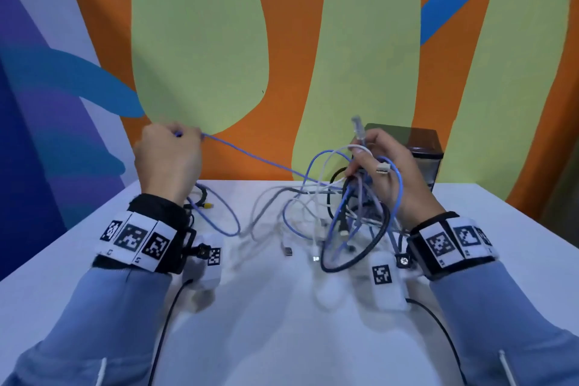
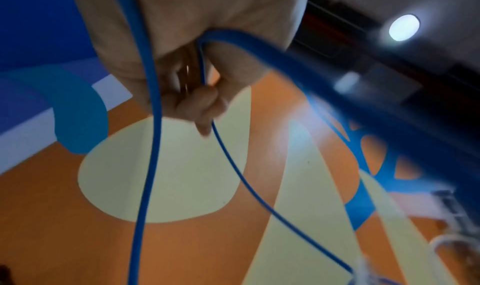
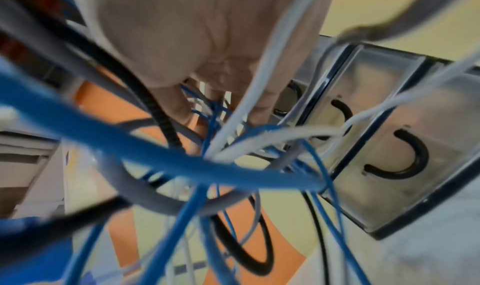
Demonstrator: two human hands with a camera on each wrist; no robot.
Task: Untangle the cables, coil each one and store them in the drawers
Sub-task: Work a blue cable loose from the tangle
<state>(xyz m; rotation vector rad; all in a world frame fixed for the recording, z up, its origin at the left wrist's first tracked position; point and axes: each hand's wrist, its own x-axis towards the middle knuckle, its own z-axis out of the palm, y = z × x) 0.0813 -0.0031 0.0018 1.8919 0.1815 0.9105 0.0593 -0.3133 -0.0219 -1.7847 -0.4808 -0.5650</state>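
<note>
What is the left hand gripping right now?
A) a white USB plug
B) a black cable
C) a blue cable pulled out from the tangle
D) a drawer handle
C: the left hand is raised with its fingers curled round the blue cable, which runs from it across to the tangle bunched in the right hand; the left wrist view shows the same blue cable in the fingers.

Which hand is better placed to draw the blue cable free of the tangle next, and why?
Probably the left hand: it already grips the blue cable, stretched taut away from the tangle. The right hand is busy holding that bundle up.
</note>
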